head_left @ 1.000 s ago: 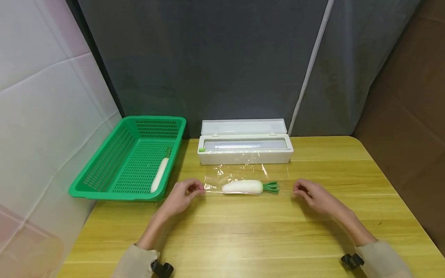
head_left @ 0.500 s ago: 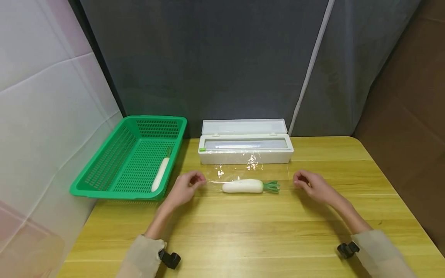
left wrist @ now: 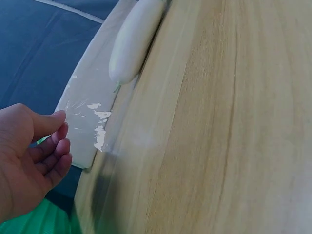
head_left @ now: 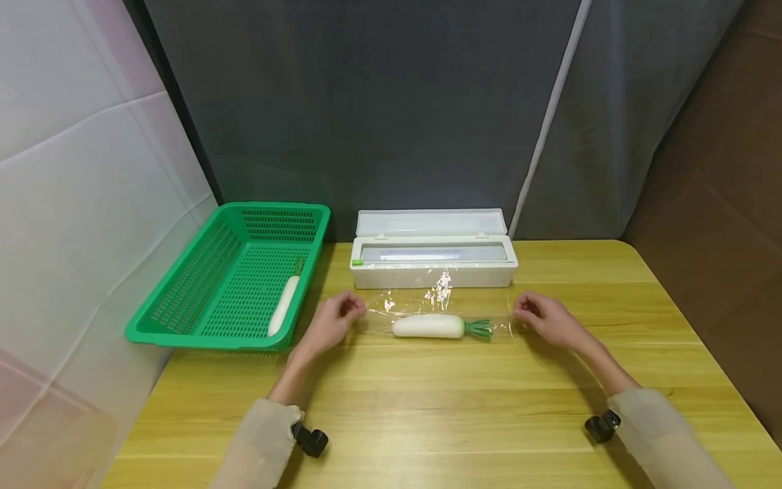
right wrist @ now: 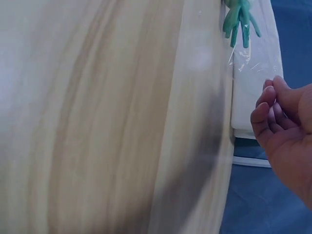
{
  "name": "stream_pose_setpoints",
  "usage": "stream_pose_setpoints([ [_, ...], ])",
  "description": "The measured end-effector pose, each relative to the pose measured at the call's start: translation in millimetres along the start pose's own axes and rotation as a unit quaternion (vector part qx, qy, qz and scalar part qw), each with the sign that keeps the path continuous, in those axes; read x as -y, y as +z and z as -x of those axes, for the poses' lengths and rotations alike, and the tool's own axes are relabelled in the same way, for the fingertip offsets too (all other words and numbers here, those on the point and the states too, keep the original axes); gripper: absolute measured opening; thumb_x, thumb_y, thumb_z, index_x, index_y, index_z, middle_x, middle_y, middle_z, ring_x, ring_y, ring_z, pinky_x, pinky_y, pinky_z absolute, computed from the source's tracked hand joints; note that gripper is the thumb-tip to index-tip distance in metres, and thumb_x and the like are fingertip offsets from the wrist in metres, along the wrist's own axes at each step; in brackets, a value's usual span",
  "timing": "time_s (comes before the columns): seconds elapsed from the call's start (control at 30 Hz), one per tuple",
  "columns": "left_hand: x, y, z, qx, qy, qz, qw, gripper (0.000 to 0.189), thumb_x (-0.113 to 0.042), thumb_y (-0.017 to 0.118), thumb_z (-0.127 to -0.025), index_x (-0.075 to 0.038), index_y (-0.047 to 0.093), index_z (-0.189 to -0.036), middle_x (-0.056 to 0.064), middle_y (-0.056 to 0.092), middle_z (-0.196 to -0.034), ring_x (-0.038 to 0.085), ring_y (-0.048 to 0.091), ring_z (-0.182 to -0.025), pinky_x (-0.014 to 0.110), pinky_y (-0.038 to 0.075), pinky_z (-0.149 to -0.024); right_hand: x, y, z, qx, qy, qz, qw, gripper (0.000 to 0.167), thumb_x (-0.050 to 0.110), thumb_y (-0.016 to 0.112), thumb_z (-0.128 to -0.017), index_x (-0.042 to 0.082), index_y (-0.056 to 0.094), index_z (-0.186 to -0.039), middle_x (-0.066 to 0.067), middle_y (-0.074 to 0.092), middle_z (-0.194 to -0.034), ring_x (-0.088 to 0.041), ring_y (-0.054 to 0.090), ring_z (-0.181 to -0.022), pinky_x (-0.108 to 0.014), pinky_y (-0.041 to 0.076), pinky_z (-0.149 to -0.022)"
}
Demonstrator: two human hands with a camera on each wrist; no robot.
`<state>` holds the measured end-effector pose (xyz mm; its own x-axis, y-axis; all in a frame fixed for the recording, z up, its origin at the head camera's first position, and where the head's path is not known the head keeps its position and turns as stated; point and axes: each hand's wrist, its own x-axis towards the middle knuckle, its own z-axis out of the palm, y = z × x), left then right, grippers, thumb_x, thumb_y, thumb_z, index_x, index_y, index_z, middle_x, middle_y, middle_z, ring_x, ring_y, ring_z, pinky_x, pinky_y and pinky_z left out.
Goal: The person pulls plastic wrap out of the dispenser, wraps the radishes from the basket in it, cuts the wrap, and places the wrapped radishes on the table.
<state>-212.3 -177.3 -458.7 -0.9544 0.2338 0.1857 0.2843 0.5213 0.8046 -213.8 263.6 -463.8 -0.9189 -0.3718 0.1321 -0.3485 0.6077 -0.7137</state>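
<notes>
A white radish with green stems (head_left: 429,326) lies crosswise on the table, under or within a sheet of clear plastic wrap (head_left: 438,293). The wrap stretches from the front of a white wrap dispenser (head_left: 434,275), whose lid stands raised. At the wrap's left corner, my left hand (head_left: 332,319) pinches the film between thumb and fingertips. My right hand (head_left: 550,319) pinches the opposite corner, to the right of the stems. In the left wrist view, shiny creases in the film show beside the left hand (left wrist: 34,156). The film's exact edge is hard to see.
A green plastic basket (head_left: 229,343) stands at the left, with a second white radish (head_left: 284,305) against its right side. The wooden table (head_left: 440,414) ends at a dark grey curtain behind the dispenser. A small green slider (head_left: 357,262) sits on the dispenser's left end.
Both hands have moved away from the table's front edge, toward the dispenser. The film's near edge has shifted from the radish's front side to behind it. The radish stays in place.
</notes>
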Motion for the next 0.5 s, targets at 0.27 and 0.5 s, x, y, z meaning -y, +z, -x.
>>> stream_pose_setpoints([
  [0.27,4.9,3.0,-7.7,0.002,-0.025,0.015,0.9996,0.007,-0.004,0.066,-0.096,0.003,0.064,-0.095,0.009,0.062,-0.084,0.017,0.054,-0.075,0.024,0.045,-0.065,-8.0,5.5,-7.6,0.005,0.044,-0.056,0.9974,0.009,0.005,0.062,-0.100,-0.002,0.060,-0.095,-0.005,0.057,-0.075,-0.013,0.053,-0.068,-0.024,0.045,-0.059],
  [0.5,11.5,6.1,-12.0,-0.002,-0.039,0.017,0.9991,0.005,-0.003,0.065,-0.096,0.001,0.065,-0.094,0.007,0.062,-0.081,0.016,0.053,-0.072,0.024,0.043,-0.061,-11.0,10.4,-12.2,0.011,0.071,-0.072,0.9948,0.010,0.005,0.061,-0.101,-0.004,0.059,-0.096,-0.007,0.058,-0.077,-0.014,0.053,-0.068,-0.023,0.044,-0.057],
])
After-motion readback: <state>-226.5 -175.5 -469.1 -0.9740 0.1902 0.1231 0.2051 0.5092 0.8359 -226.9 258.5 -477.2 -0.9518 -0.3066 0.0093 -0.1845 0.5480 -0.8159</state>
